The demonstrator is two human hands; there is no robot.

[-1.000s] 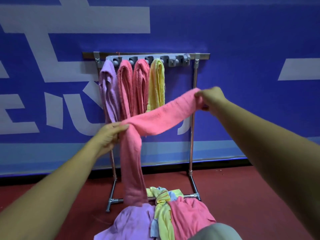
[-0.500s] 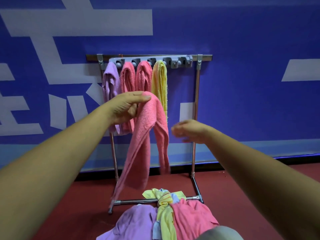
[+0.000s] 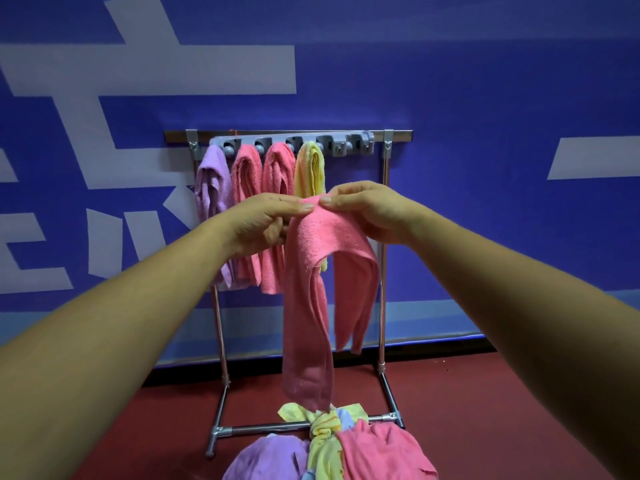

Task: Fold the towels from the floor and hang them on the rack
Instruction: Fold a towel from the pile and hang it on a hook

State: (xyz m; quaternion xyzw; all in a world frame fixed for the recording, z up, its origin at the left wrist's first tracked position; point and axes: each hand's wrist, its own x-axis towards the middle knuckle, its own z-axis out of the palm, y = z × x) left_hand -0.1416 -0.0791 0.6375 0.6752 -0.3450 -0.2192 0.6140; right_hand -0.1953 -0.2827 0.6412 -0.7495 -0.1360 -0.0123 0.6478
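Both hands hold one pink towel point(image 3: 308, 306) up in front of the rack point(image 3: 382, 299), directly above the floor pile point(image 3: 325, 445). The left hand point(image 3: 256, 226) and right hand point(image 3: 370, 213) meet at the towel's top fold, each grip closed in a thumb-and-finger pinch on the cloth, so that two lengths hang doubled. The ends hang uneven, so folding is judged incomplete. Four hung towels point(image 3: 277, 188) occupy the left hooks, and the free hooks point(image 3: 349, 147) at right are the likely destination.
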